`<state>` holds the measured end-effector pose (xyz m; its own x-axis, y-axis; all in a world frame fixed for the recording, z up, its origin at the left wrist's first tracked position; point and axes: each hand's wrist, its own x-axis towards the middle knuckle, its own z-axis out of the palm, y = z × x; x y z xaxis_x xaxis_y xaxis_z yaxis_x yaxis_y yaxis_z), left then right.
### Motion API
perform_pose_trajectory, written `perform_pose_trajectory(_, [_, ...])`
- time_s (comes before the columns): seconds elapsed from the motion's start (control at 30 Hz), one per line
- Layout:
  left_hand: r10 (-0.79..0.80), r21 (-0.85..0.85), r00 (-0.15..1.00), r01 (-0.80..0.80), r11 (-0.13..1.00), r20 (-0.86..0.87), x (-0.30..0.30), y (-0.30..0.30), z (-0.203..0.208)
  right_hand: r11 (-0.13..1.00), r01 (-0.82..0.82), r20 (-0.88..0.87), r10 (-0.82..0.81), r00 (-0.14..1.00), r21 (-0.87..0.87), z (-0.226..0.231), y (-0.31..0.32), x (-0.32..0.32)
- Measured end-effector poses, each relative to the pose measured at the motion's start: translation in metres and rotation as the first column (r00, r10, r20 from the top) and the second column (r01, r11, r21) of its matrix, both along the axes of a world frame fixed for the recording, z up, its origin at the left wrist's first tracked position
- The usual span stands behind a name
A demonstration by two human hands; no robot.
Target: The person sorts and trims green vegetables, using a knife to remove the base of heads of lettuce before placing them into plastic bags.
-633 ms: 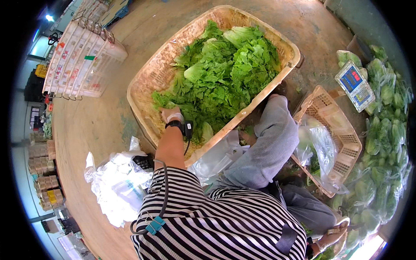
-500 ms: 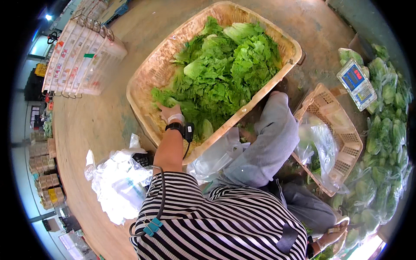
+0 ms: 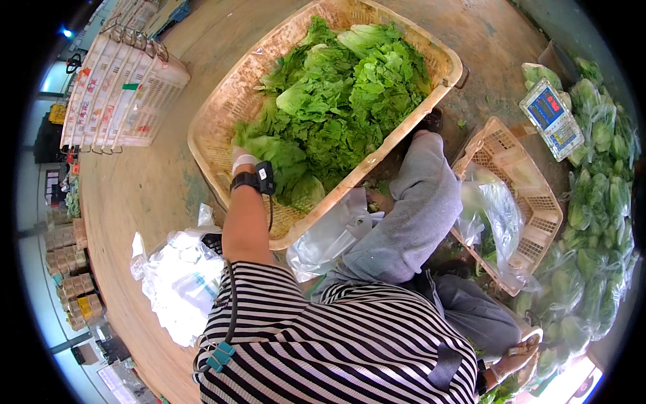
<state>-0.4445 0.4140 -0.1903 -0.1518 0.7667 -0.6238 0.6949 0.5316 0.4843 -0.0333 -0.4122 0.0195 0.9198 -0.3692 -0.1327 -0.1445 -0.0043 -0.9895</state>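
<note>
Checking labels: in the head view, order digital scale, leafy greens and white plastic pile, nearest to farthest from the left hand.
1. Leafy greens, at the left hand
2. White plastic pile, lower left
3. Digital scale, far right

Scale [image 3: 552, 120] shows red digits [image 3: 552, 103]; crates [image 3: 124, 94] bear red writing [image 3: 82, 112].

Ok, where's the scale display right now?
In the head view, the scale display is at the upper right, just left of the bagged greens and above the small crate; the large crate lies to its left.
</note>
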Motion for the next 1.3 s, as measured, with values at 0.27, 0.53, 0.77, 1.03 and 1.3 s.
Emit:
perform_pose_trajectory(0.27, [0.304,-0.053,0.916,-0.301,0.952,0.262,0.058,-0.023,0.023,0.994,0.003,-0.001,-0.004,1.000,-0.111,0.001,0.008,0.003])
perform_pose_trajectory(0.53, [0.392,-0.209,0.569,-0.360,0.909,0.723,0.031,-0.073,0.049,0.990,0.010,-0.009,-0.011,1.000,-0.139,-0.001,-0.002,-0.008])
perform_pose_trajectory(0.77, [0.040,0.041,0.351,-0.222,0.974,0.936,0.067,-0.095,0.129,0.972,-0.001,-0.066,-0.015,0.998,-0.237,-0.009,-0.017,0.003])
perform_pose_trajectory(1.03, [0.495,-0.050,0.605,-0.601,0.798,0.624,0.114,-0.035,0.100,0.926,0.000,-0.038,-0.015,0.999,-0.378,0.011,0.019,-0.012])
perform_pose_trajectory(1.3, [-0.604,0.023,0.699,0.646,0.763,0.383,0.088,-0.094,0.069,0.966,0.024,-0.060,-0.041,0.997,-0.258,-0.004,0.003,-0.002])
